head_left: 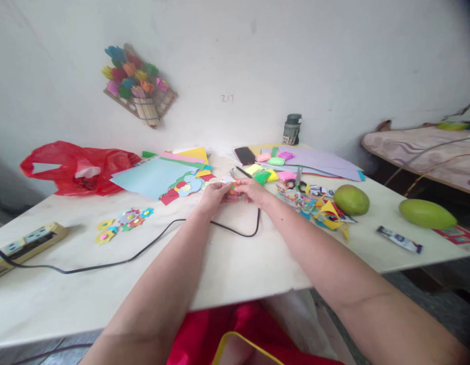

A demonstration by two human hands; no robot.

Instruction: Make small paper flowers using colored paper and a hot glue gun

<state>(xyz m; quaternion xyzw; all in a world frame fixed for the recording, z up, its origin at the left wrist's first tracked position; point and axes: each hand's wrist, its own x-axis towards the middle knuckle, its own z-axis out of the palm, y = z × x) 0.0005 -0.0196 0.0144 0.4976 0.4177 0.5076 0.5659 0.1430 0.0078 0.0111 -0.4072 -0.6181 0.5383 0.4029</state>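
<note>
In the head view, we bring both hands together over the white-topped table [250, 274], a little beyond the loop of black cable [235, 231]. Our left hand [216, 196] has its fingertips drawn in on a small orange paper-like piece with a bit of green [233, 188], and our right hand [253, 189] pinches it from the other side, so the piece sits between the two, partly hidden by our fingers. Nearer us on the left lies a cluster of multicoloured flower-shaped cutouts [128, 220] with contrasting round centres. Just beyond our right hand are bright green soft-looking packet [262, 177] and black-handled scissors [298, 185]; crumpled multicoloured paper scraps [326, 212] lie right of it. We judge the step in hand to be close fingertip work, fitting or pressing the parts of the orange piece together. The next move seems to call for a steady left hold and light, even right-hand pressure, since thin material could crease or slip; we cannot tell whether its parts are joined.
</note>
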